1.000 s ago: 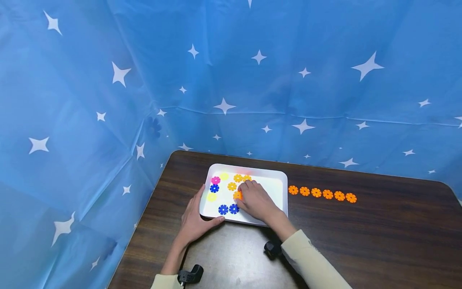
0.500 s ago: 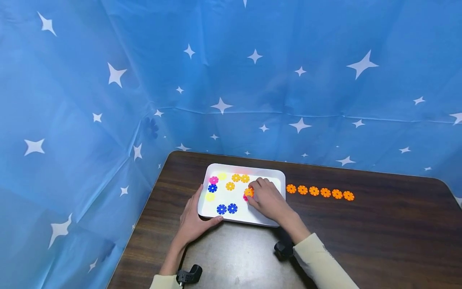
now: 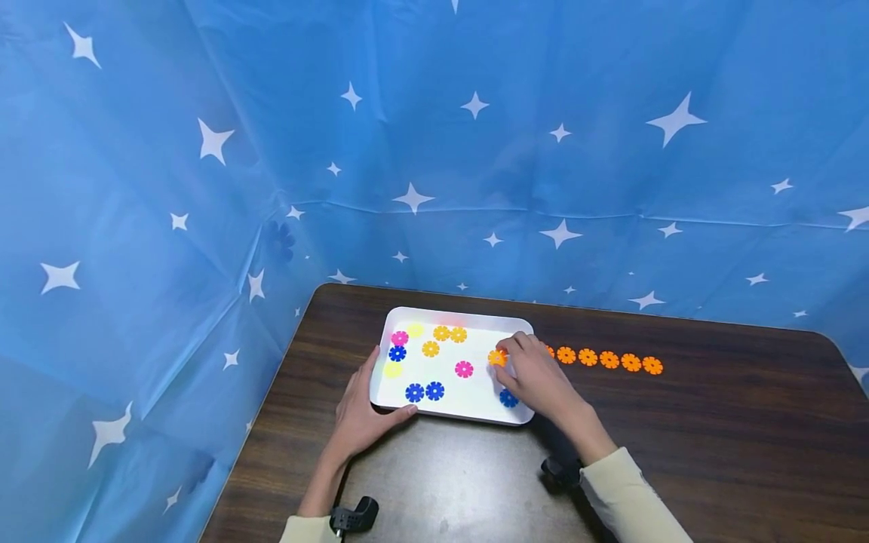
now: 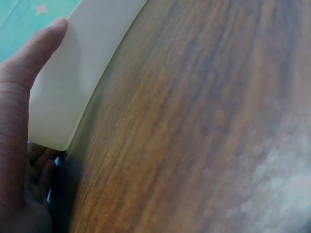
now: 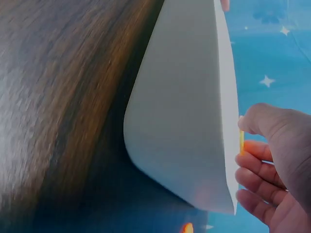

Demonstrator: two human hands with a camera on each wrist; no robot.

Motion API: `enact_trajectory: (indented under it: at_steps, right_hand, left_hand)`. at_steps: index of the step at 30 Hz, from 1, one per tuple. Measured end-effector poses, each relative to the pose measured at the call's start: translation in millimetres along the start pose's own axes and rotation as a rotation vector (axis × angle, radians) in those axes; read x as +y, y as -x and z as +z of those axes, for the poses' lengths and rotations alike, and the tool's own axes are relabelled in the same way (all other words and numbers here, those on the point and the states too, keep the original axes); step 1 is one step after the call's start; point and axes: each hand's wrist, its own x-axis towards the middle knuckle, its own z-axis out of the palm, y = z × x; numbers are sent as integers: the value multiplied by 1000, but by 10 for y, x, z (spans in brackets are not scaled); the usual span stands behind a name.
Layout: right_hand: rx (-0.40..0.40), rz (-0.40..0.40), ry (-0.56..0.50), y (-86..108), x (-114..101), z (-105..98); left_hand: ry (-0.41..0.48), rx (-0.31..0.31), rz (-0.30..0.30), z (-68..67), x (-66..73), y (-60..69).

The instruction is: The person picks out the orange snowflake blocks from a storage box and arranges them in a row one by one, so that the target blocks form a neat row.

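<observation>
My left hand [image 3: 361, 422] grips the white tray [image 3: 451, 414] at its near left corner. In the left wrist view the thumb [image 4: 41, 51] lies against the tray's outer wall. My right hand [image 3: 539, 377] pinches an orange snowflake disc [image 3: 498, 358] over the tray's right part. From the right wrist the orange disc [image 5: 241, 136] shows edge-on between thumb and finger, by the rim. In the tray lie pink discs [image 3: 464, 369], several blue discs [image 3: 434, 391], pale yellow discs [image 3: 393, 369] and orange-yellow discs [image 3: 431, 349].
A row of several orange discs [image 3: 609, 360] runs rightward on the brown wooden table [image 3: 733, 437], beginning just past the tray's right side. Behind the table hangs a blue cloth [image 3: 502, 166] with white stars. Each wrist wears a black camera [image 3: 356, 514].
My right hand has taken the orange disc from the tray's middle and moved right with it, uncovering a pink disc and a blue disc. The left hand keeps its grip on the tray.
</observation>
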Motion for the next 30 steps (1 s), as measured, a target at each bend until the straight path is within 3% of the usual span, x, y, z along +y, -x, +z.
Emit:
enact_trajectory:
  at_steps: [30]
  right_hand:
    - [75,139,-48,361,583,-235]
  left_hand:
    - [3,-13,-11,-8,33,-12]
